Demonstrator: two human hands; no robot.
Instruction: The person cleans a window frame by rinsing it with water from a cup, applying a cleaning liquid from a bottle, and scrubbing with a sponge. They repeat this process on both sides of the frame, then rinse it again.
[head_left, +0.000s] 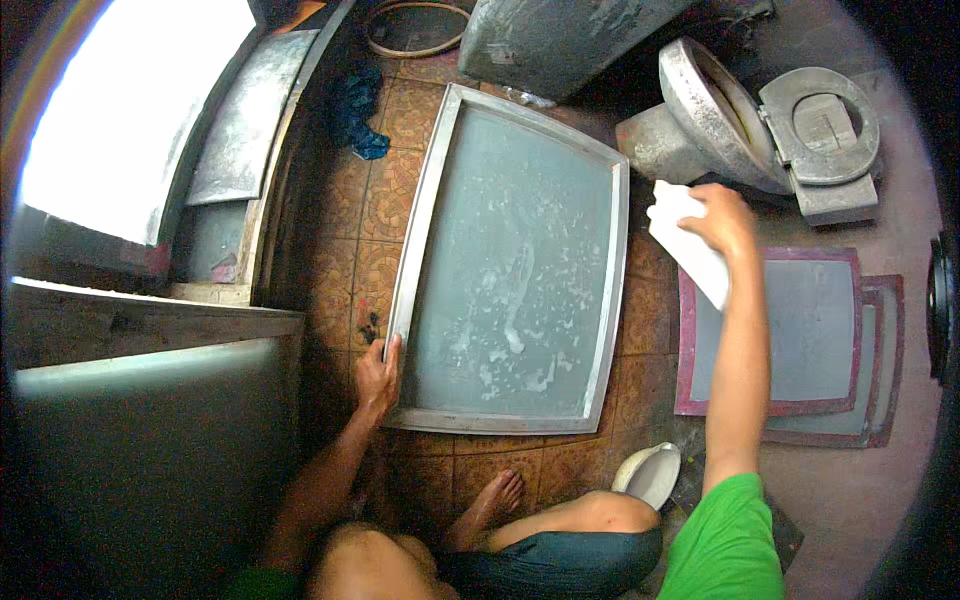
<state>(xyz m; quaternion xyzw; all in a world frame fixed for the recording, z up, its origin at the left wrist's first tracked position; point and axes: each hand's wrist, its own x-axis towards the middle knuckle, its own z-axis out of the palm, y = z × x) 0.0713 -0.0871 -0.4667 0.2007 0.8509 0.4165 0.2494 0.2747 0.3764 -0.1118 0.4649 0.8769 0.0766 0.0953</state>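
Observation:
A large screen-printing frame with pale metal sides and grey-green mesh rests tilted in front of me. White foamy streaks and wet patches mark the mesh, mostly on its lower right half. At the frame's lower left side, my left hand is closed round the rim. Beyond the right side, my right hand grips a white, long, bottle-like thing from above; it is held in the air, apart from the mesh. Its exact kind is unclear.
Smaller screens with purple-red frames lie at the right. A grey toilet stands behind them, with a toilet-shaped seat piece alongside. A pale bowl sits near my knee. Dark blue cloth lies on patterned tiles; wooden shelving borders the left.

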